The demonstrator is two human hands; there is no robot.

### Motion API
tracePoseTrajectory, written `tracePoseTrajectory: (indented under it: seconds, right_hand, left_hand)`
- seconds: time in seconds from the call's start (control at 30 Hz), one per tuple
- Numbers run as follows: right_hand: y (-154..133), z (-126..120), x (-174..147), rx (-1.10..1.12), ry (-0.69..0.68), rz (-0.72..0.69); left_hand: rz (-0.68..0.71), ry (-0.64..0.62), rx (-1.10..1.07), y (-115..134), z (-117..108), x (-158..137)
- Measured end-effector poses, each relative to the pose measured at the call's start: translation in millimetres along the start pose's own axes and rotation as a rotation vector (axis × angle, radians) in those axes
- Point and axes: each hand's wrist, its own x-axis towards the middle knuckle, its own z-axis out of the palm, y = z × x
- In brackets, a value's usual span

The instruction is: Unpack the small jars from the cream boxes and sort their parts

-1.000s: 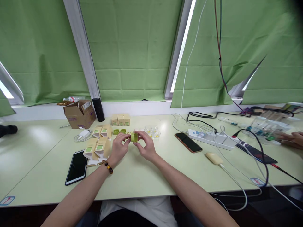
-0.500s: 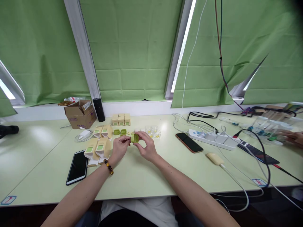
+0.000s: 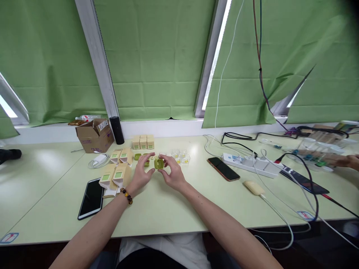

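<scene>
Right fingers (image 3: 165,175) hold a green container; clear cups (image 3: 185,159) contain something yellow.

We log green blinds (image 3: 154,67) at twelve o'clock, daylight gap (image 3: 217,54) at one, pale table (image 3: 165,211) at six.

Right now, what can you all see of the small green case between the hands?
Over the table, the small green case looks like plastic, squarish with rounded corners, its hollow inside showing. The right hand grips its right side; the open left hand is close beside it, though whether they touch is unclear.
</scene>
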Motion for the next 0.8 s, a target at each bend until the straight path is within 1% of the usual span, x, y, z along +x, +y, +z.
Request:
tracePoseTrajectory:
  seconds: [0.07, 0.13, 0.23, 0.4, 0.5, 0.57, 0.63, 0.7, 0.8]
  right_hand:
    - [2.0, 1.1, -1.4, -0.042, -0.002, 0.006]
    - [1.9, 1.7, -2.2, -0.063, 0.004, 0.013]
    - [-1.9, 1.7, -2.0, -0.085, -0.001, -0.006]
    - [-7.2, 0.2, -0.3, -0.109, 0.030, -0.045]
    - [-6.1, -3.4, 2.2, -0.147, 0.032, -0.065]
    - [-4.4, -7.6, 4.6, -0.185, 0.027, -0.104]
    - [-3.0, -12.6, 7.1, -0.211, 0.010, -0.162]
    - [-2.2, -17.1, 8.9, -0.225, -0.024, -0.210]
    - [-1.7, -20.7, 9.3, -0.236, -0.093, -0.246]
  left_hand:
    - [0.128, -0.033, 0.175, 0.3, -0.9, -0.3]
    - [0.217, -0.054, 0.280, 0.2, 0.8, -0.8]
    - [0.257, -0.043, 0.338, -1.7, 4.9, -1.6]
    - [0.227, -0.002, 0.295, -6.0, 7.3, -3.8]
    - [0.217, -0.041, 0.255, -4.8, 5.6, -4.8]
    - [0.225, -0.059, 0.216, -3.2, 3.7, -4.5]
    - [0.208, -0.060, 0.147, -2.0, 1.8, -3.3]
    - [0.156, -0.062, 0.059, -2.2, 0.3, -1.8]
    - [0.089, -0.076, -0.043, -4.9, -0.4, -0.1]
